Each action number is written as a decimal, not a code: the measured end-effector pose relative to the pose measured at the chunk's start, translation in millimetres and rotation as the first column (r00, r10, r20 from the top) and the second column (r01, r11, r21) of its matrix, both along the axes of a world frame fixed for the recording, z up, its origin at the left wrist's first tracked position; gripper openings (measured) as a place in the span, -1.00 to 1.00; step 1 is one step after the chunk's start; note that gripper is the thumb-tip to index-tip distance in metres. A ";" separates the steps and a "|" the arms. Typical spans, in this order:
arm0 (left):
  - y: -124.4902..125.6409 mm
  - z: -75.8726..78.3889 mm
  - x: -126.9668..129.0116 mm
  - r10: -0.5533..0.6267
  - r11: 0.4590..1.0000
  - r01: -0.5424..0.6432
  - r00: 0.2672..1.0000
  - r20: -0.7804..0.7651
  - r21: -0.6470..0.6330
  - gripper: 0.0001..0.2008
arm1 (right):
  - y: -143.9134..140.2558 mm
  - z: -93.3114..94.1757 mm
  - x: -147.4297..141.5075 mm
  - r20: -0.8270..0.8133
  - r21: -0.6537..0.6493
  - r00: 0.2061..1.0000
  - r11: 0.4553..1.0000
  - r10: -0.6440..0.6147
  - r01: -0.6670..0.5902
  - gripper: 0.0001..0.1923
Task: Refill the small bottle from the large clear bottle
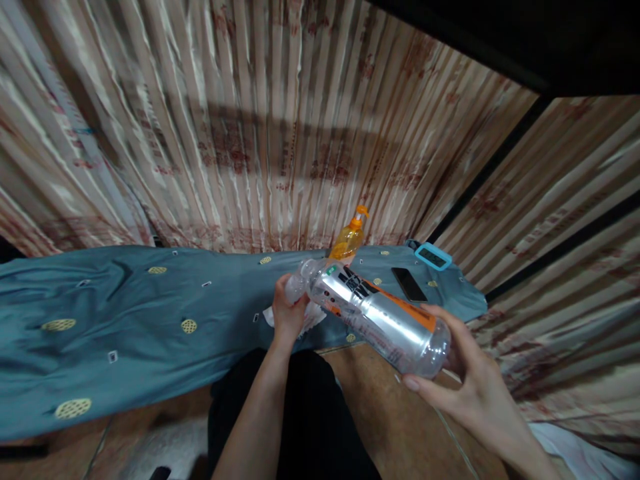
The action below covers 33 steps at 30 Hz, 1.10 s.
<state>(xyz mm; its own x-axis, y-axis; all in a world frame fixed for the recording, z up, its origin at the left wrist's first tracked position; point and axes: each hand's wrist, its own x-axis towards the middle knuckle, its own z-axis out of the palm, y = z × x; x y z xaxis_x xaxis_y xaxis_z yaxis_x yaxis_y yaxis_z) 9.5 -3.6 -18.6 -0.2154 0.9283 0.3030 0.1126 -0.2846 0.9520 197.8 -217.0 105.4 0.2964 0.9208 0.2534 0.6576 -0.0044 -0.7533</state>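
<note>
Over the teal cloth (125,313), left hand (287,313) gripping bottle (380,317) neck, right hand (467,377) cradling base

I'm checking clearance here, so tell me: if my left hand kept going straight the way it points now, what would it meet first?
The left hand points away from you, gripping the neck end of the clear bottle. Going straight on, it would probably meet the teal cloth first, then the patterned curtain behind; depth is unclear.

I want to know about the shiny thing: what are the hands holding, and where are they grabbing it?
A clear plastic bottle with a silver and orange label. The left hand grips its neck end with a white cloth, and the right hand cradles its base.
</note>
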 end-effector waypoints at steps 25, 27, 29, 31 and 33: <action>-2.2 4.3 0.5 0.001 1.000 -0.001 1.000 -0.005 -0.015 -0.57 | 1.4 2.9 -0.2 0.024 0.001 1.000 1.000 0.001 -0.001 -0.15; -2.0 4.5 0.3 -0.005 1.000 0.005 1.000 -0.006 -0.007 -0.57 | 1.6 2.2 -0.1 0.019 0.000 1.000 1.000 0.002 -0.002 -0.15; -2.0 4.9 0.0 -0.006 1.000 0.006 1.000 0.002 -0.010 -0.55 | 2.0 1.3 -0.1 0.012 0.001 1.000 1.000 0.003 -0.003 -0.15; -2.0 5.3 -0.3 -0.007 1.000 0.007 1.000 0.008 -0.026 -0.53 | 2.2 0.9 0.1 0.008 -0.005 1.000 1.000 0.003 -0.003 -0.14; -2.0 5.3 -0.5 -0.009 0.999 0.009 1.000 0.014 -0.035 -0.53 | 1.7 1.0 0.4 0.006 -0.011 1.000 1.000 0.004 -0.004 -0.13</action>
<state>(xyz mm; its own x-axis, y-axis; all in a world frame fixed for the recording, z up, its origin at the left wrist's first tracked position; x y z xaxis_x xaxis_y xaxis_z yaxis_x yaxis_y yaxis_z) 9.0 -5.6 -13.3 -0.2108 0.9402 0.2676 0.0974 -0.2522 0.9628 198.3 -215.3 106.4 0.2916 0.9247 0.2448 0.6619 -0.0103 -0.7495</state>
